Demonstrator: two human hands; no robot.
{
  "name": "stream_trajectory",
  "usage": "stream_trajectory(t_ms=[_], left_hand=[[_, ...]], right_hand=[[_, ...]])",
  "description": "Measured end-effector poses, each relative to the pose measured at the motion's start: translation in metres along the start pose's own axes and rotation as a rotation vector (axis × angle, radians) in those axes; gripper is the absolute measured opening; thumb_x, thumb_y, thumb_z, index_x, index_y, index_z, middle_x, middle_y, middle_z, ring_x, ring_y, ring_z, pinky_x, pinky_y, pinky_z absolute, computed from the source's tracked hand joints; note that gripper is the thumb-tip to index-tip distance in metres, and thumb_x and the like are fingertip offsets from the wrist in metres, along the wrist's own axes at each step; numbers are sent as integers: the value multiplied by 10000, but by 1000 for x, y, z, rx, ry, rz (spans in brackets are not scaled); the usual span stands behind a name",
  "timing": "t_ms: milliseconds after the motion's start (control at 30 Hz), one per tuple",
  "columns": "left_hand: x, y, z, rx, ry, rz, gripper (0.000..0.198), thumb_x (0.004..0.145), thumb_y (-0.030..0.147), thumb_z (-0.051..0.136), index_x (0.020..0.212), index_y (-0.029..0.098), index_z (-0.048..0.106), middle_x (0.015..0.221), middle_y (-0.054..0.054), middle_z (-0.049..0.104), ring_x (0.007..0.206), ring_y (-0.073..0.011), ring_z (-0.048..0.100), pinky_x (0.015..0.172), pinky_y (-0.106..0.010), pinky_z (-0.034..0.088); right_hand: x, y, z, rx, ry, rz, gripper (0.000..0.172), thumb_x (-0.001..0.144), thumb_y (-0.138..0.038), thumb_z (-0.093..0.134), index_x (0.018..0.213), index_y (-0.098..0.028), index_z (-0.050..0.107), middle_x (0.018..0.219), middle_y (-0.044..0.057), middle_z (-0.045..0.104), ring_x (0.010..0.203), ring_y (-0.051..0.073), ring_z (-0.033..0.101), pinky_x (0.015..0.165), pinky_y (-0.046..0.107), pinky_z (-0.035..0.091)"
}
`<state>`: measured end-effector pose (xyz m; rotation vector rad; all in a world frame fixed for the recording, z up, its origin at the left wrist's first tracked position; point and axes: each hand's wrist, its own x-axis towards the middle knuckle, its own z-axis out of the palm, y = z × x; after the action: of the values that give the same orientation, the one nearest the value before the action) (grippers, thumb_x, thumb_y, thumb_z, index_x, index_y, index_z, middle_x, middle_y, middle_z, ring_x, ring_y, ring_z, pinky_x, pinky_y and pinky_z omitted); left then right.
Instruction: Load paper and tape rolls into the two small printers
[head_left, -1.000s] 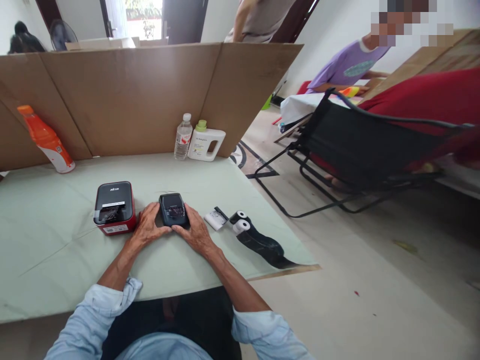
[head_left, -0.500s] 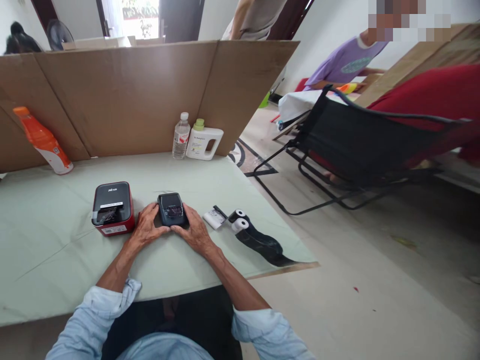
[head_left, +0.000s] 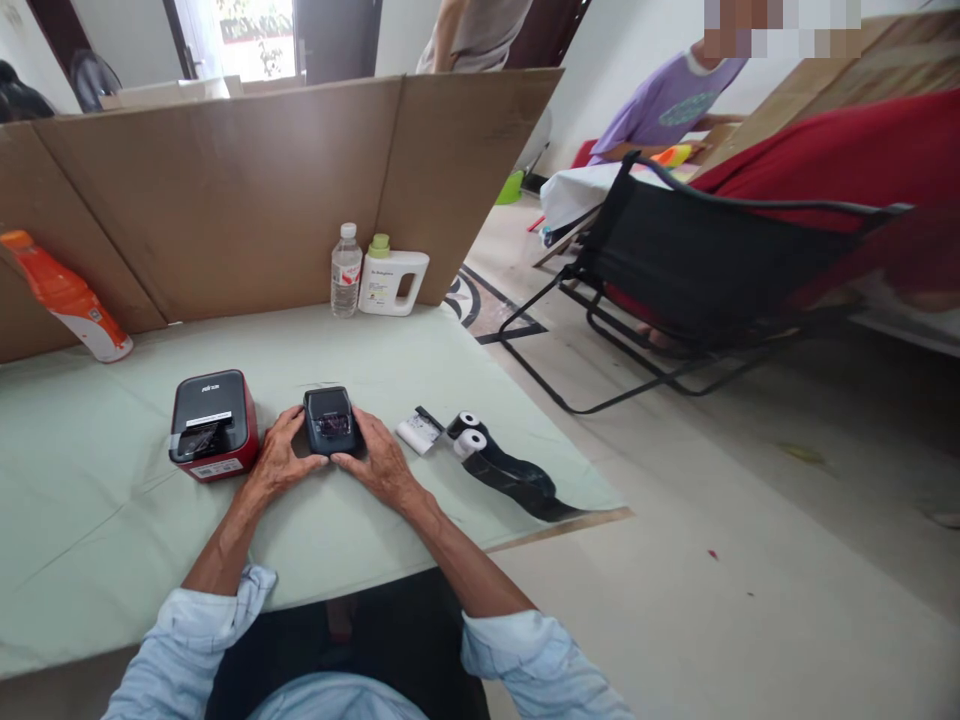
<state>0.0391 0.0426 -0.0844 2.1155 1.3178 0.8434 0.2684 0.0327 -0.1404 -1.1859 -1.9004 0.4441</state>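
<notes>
A small dark portable label printer (head_left: 330, 420) rests on the pale green table cover, with a window in its top. My left hand (head_left: 281, 458) holds its left side, thumb along the near edge. On the opposite side my right hand (head_left: 381, 462) grips it the same way, the two thumbs almost meeting. Left of my hands stands a larger black and red printer (head_left: 214, 422). To the right lie a white paper roll with a printed black end (head_left: 420, 430) and two ribbon rolls (head_left: 469, 440), with a black ribbon (head_left: 517, 485) trailing towards the table's corner.
A cardboard screen (head_left: 277, 190) stands along the table's back. Before it are an orange bottle (head_left: 67, 295), a clear water bottle (head_left: 346, 275) and a white jug (head_left: 394, 280). A black folding chair (head_left: 697, 240) stands on the right; a person in purple (head_left: 667, 100) is beyond it.
The whole view has shifted slightly, so things sit a little further left. Both hands keep the same hold on the small printer.
</notes>
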Motion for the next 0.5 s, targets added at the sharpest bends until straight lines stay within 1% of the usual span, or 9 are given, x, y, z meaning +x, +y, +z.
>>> stream_trajectory(t_ms=[167, 300, 400, 500], left_hand=[[1, -1, -2, -57, 8, -9, 798, 722, 340, 877, 1453, 183, 601, 1571, -182, 511, 1463, -374, 496, 1249, -570, 379], [5, -8, -6, -179, -20, -34, 714, 732, 309, 836, 1412, 201, 647, 1569, -156, 531, 1463, -364, 498, 1243, -554, 389], [12, -16, -7, -271, -10, -98, 585, 748, 246, 759, 1329, 197, 711, 1522, -138, 594, 1428, -349, 539, 1196, -517, 453], [23, -18, -4, -306, 41, -186, 468, 788, 203, 656, 1243, 157, 752, 1401, -145, 681, 1295, -321, 636, 1074, -469, 552]], right_hand=[[1, -3, -1, 9, -9, 19, 883, 919, -493, 730, 1646, -220, 308, 1528, 194, 557, 1430, 369, 532, 1187, 611, 449], [2, -3, -3, 26, -18, 28, 872, 914, -493, 742, 1636, -216, 337, 1536, 198, 547, 1439, 367, 521, 1198, 601, 441], [3, -3, -3, 32, -16, 22, 870, 908, -474, 755, 1630, -211, 347, 1528, 200, 555, 1428, 365, 532, 1192, 595, 448], [3, -3, -2, 34, -5, 15, 877, 898, -452, 769, 1625, -199, 349, 1528, 208, 555, 1426, 366, 535, 1195, 596, 444]])
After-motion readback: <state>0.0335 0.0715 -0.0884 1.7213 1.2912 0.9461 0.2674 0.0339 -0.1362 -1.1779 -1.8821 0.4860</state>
